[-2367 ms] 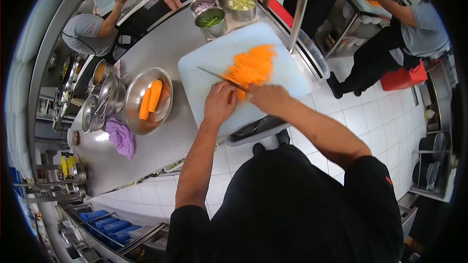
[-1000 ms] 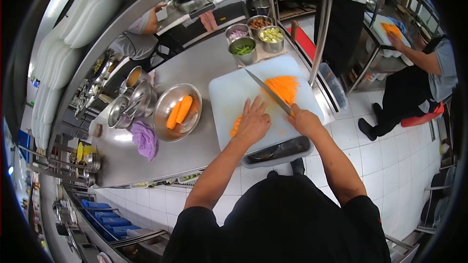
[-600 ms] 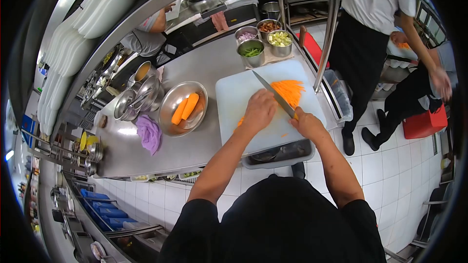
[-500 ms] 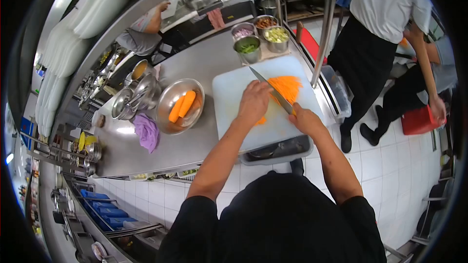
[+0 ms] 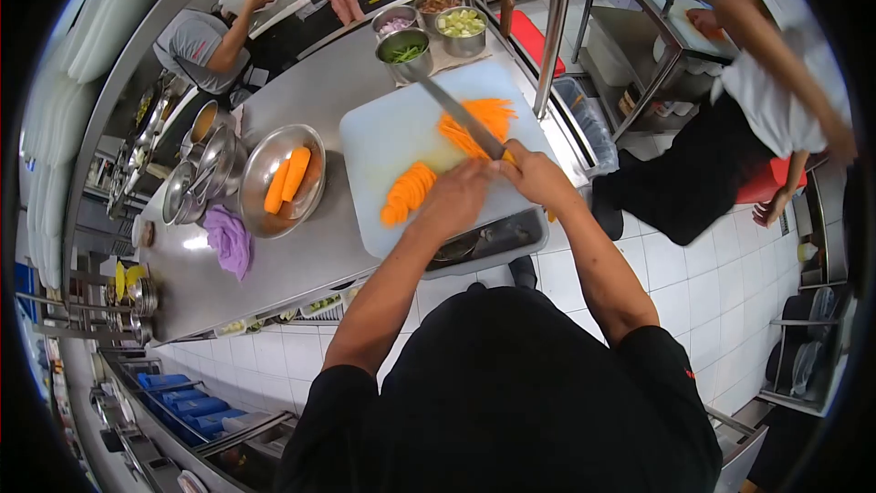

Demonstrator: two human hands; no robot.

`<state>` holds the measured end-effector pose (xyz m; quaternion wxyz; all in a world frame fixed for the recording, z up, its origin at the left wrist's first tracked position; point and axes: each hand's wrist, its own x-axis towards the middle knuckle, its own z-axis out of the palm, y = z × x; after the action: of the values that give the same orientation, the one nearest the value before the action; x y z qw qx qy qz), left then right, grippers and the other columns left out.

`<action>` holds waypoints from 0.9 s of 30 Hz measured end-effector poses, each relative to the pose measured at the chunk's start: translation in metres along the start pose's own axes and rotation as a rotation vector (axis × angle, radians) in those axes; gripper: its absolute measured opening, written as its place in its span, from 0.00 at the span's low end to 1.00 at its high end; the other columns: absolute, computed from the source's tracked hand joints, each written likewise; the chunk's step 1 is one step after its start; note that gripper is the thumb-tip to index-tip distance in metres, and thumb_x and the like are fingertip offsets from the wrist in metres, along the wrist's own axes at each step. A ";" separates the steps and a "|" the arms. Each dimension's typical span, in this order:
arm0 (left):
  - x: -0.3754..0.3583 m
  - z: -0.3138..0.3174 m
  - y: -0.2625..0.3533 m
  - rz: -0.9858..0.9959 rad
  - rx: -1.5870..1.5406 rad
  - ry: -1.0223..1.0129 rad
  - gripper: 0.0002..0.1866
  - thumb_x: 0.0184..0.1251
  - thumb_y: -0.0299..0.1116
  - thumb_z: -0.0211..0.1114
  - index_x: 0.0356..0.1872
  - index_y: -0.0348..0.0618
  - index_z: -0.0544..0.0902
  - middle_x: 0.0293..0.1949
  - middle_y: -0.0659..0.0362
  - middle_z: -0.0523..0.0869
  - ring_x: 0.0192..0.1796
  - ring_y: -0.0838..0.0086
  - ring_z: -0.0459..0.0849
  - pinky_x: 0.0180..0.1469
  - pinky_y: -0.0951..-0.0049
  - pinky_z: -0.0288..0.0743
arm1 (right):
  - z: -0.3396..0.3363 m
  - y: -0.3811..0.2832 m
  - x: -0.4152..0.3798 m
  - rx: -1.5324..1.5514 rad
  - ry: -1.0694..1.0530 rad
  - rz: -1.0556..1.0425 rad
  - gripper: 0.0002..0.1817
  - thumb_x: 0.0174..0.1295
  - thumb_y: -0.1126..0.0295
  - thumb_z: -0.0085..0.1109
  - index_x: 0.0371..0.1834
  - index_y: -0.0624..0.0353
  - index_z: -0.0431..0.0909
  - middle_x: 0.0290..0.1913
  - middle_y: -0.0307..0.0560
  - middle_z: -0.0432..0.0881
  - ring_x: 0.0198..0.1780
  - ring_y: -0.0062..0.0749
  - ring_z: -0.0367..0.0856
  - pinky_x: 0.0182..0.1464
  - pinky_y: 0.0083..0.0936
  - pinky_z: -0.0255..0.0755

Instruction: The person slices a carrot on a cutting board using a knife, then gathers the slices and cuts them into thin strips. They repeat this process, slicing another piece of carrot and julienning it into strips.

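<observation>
My right hand [image 5: 537,178] is closed around the handle of a kitchen knife [image 5: 458,116], whose long blade points away to the upper left. The blade lies across a spread pile of carrot strips [image 5: 484,120] on a white cutting board [image 5: 370,141]. My left hand [image 5: 456,196] is low over the board, its blurred fingertips close to the handle end of the blade. Just left of that hand, a leaning row of carrot slices [image 5: 411,187] fans out. Two whole peeled carrots [image 5: 294,173] lie in a steel bowl [image 5: 260,151] left of the board.
Beyond the board stand metal containers of chopped greens [image 5: 406,53], pale green cubes [image 5: 462,24] and purple pieces [image 5: 396,24]. A purple cloth [image 5: 228,239] lies beside the bowl. A metal post [image 5: 555,27] rises at the right corner. One person [image 5: 205,50] works across the counter, another [image 5: 703,146] at right.
My left hand has drawn back toward the near side of the board, uncovering the carrot slices. The knife stays in my right hand. The view has shifted, and the person at right has leaned over.
</observation>
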<state>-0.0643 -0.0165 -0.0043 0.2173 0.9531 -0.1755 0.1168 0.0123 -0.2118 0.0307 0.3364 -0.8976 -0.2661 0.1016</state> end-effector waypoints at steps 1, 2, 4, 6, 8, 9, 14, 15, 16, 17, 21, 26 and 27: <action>0.005 -0.008 -0.008 0.019 0.031 0.063 0.14 0.72 0.30 0.60 0.55 0.42 0.85 0.58 0.51 0.86 0.64 0.52 0.81 0.66 0.56 0.76 | -0.002 0.001 0.000 0.035 0.040 -0.020 0.26 0.74 0.46 0.57 0.55 0.60 0.72 0.34 0.70 0.86 0.42 0.69 0.86 0.45 0.58 0.76; 0.005 -0.016 -0.015 0.040 0.062 0.124 0.16 0.72 0.29 0.59 0.58 0.40 0.83 0.59 0.50 0.85 0.66 0.52 0.81 0.67 0.56 0.76 | -0.004 0.001 -0.002 0.030 0.036 0.009 0.26 0.74 0.47 0.57 0.55 0.61 0.72 0.35 0.70 0.86 0.42 0.69 0.86 0.45 0.58 0.76; -0.002 -0.054 -0.019 -0.127 -0.112 0.168 0.17 0.74 0.30 0.59 0.60 0.39 0.83 0.64 0.47 0.83 0.69 0.52 0.79 0.71 0.57 0.74 | -0.014 -0.009 -0.012 0.025 0.029 0.067 0.25 0.74 0.48 0.56 0.54 0.62 0.72 0.35 0.70 0.86 0.42 0.69 0.85 0.45 0.57 0.76; -0.023 -0.075 -0.041 -0.245 -0.120 0.240 0.20 0.75 0.36 0.63 0.63 0.41 0.82 0.67 0.47 0.82 0.69 0.54 0.80 0.70 0.58 0.75 | -0.018 -0.014 -0.021 -0.005 -0.081 0.105 0.25 0.75 0.48 0.56 0.54 0.62 0.72 0.35 0.70 0.86 0.41 0.68 0.86 0.45 0.57 0.76; -0.050 -0.089 -0.053 -0.368 -0.123 0.238 0.25 0.73 0.42 0.67 0.66 0.42 0.80 0.67 0.46 0.81 0.70 0.53 0.79 0.71 0.58 0.74 | -0.016 -0.019 -0.026 -0.005 -0.190 0.143 0.25 0.75 0.49 0.56 0.55 0.63 0.73 0.34 0.68 0.86 0.37 0.64 0.86 0.43 0.55 0.77; -0.063 -0.092 -0.054 -0.431 -0.127 0.238 0.28 0.72 0.45 0.68 0.68 0.43 0.79 0.68 0.46 0.81 0.70 0.53 0.79 0.71 0.58 0.74 | -0.014 -0.023 -0.028 0.010 -0.247 0.165 0.25 0.75 0.49 0.57 0.55 0.63 0.73 0.33 0.66 0.86 0.34 0.61 0.86 0.41 0.53 0.77; -0.094 -0.080 -0.054 -0.476 -0.076 0.088 0.45 0.64 0.56 0.74 0.78 0.48 0.67 0.74 0.43 0.74 0.76 0.50 0.72 0.76 0.56 0.68 | -0.013 -0.031 -0.016 0.083 -0.437 0.288 0.24 0.74 0.50 0.59 0.56 0.63 0.74 0.24 0.53 0.80 0.17 0.35 0.77 0.28 0.37 0.76; -0.095 -0.076 -0.051 -0.493 -0.065 0.059 0.48 0.62 0.57 0.74 0.80 0.49 0.64 0.75 0.43 0.72 0.77 0.50 0.70 0.77 0.55 0.66 | -0.014 -0.030 -0.013 0.063 -0.414 0.306 0.24 0.74 0.50 0.59 0.56 0.63 0.74 0.25 0.55 0.81 0.18 0.38 0.79 0.29 0.39 0.77; -0.095 -0.072 -0.050 -0.460 -0.056 0.050 0.50 0.62 0.58 0.75 0.80 0.49 0.63 0.76 0.43 0.70 0.78 0.50 0.67 0.79 0.54 0.63 | -0.016 -0.027 -0.008 0.040 -0.390 0.322 0.25 0.74 0.50 0.59 0.55 0.63 0.74 0.25 0.57 0.82 0.19 0.41 0.81 0.30 0.41 0.77; -0.092 -0.068 -0.050 -0.426 -0.048 0.044 0.52 0.61 0.59 0.75 0.81 0.50 0.61 0.77 0.44 0.69 0.79 0.51 0.65 0.80 0.52 0.59 | -0.017 -0.025 -0.003 0.014 -0.366 0.337 0.25 0.74 0.50 0.59 0.55 0.63 0.74 0.26 0.59 0.83 0.20 0.43 0.82 0.31 0.42 0.78; -0.074 -0.056 -0.054 -0.330 -0.001 0.002 0.54 0.58 0.62 0.74 0.82 0.49 0.60 0.77 0.44 0.67 0.81 0.51 0.61 0.83 0.49 0.50 | -0.003 -0.011 0.001 -0.172 -0.250 0.165 0.27 0.73 0.47 0.57 0.55 0.64 0.74 0.34 0.71 0.86 0.34 0.63 0.88 0.41 0.53 0.80; -0.057 -0.035 -0.063 -0.301 0.045 0.014 0.50 0.62 0.59 0.73 0.80 0.47 0.62 0.77 0.47 0.68 0.81 0.51 0.62 0.84 0.50 0.49 | 0.002 -0.013 -0.005 -0.180 -0.206 0.176 0.28 0.73 0.47 0.57 0.59 0.63 0.72 0.36 0.71 0.86 0.42 0.68 0.87 0.44 0.55 0.79; -0.055 -0.030 -0.064 -0.299 0.055 0.011 0.49 0.63 0.58 0.72 0.80 0.47 0.63 0.76 0.47 0.68 0.80 0.51 0.62 0.84 0.50 0.49 | 0.000 -0.016 -0.008 -0.194 -0.186 0.166 0.28 0.73 0.48 0.57 0.59 0.63 0.72 0.36 0.71 0.86 0.42 0.68 0.87 0.44 0.55 0.79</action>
<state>-0.0939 0.0669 -0.0185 0.2070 0.9735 -0.0271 0.0932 -0.0008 -0.2064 0.0412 0.2127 -0.9315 -0.2296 0.1853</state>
